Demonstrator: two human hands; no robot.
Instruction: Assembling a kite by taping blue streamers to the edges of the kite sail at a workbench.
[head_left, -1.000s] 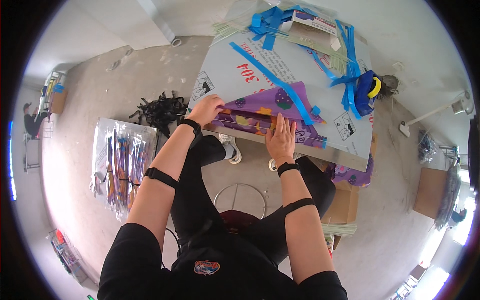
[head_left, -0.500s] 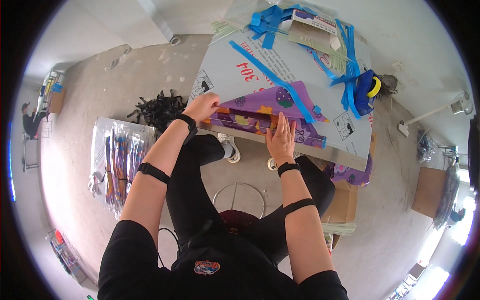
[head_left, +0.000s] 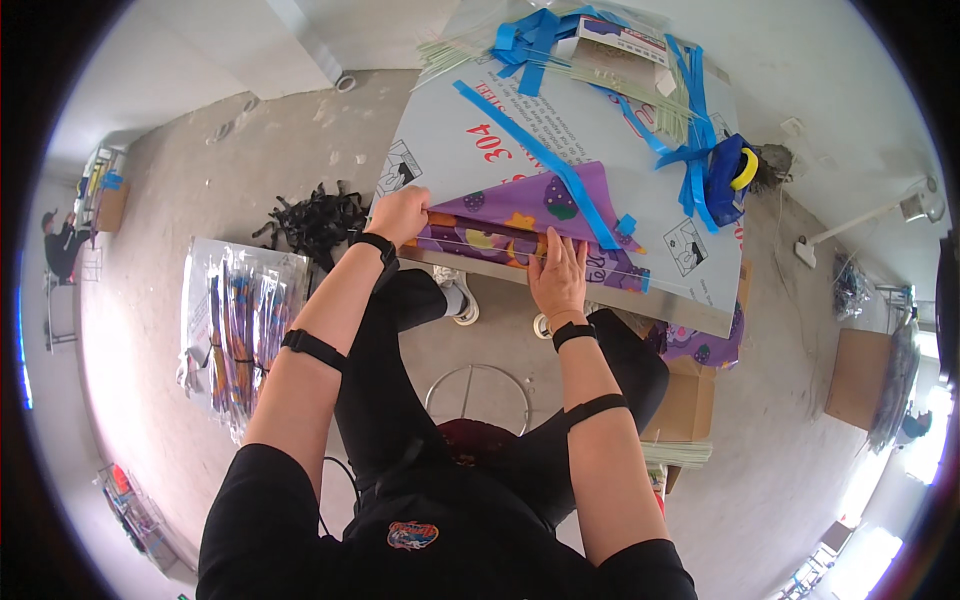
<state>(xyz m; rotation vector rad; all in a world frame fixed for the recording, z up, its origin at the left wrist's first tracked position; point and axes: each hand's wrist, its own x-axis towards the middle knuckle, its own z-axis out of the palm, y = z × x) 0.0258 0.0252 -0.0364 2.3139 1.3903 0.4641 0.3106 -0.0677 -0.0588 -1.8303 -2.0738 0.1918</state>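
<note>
A purple cloth (head_left: 480, 199) printed with fruit and orange shapes lies folded along the near edge of the metal-topped table. My left hand (head_left: 400, 214) is closed, its fingers pinching the cloth's left corner. Stretched out on the folded near strip, the fingers of my right hand (head_left: 560, 282) press the cloth from above. A thin pale line, perhaps a rod, runs along the fold between the hands. Across the cloth's right part lies a long blue strip (head_left: 535, 150), and a small blue piece (head_left: 627, 225) sits near its end.
At the table's far side are more blue strips (head_left: 540, 50), pale thin rods (head_left: 600, 85) and an open box (head_left: 620, 50). A blue tape dispenser (head_left: 730, 185) stands at the right edge. On the floor are black strips (head_left: 312, 222), bagged patterned bundles (head_left: 240, 320) and a cardboard box (head_left: 685, 405).
The view has shifted slightly. Both hands stay at nearly the same places on the cloth, with the right fingers a little more bent over the fold.
</note>
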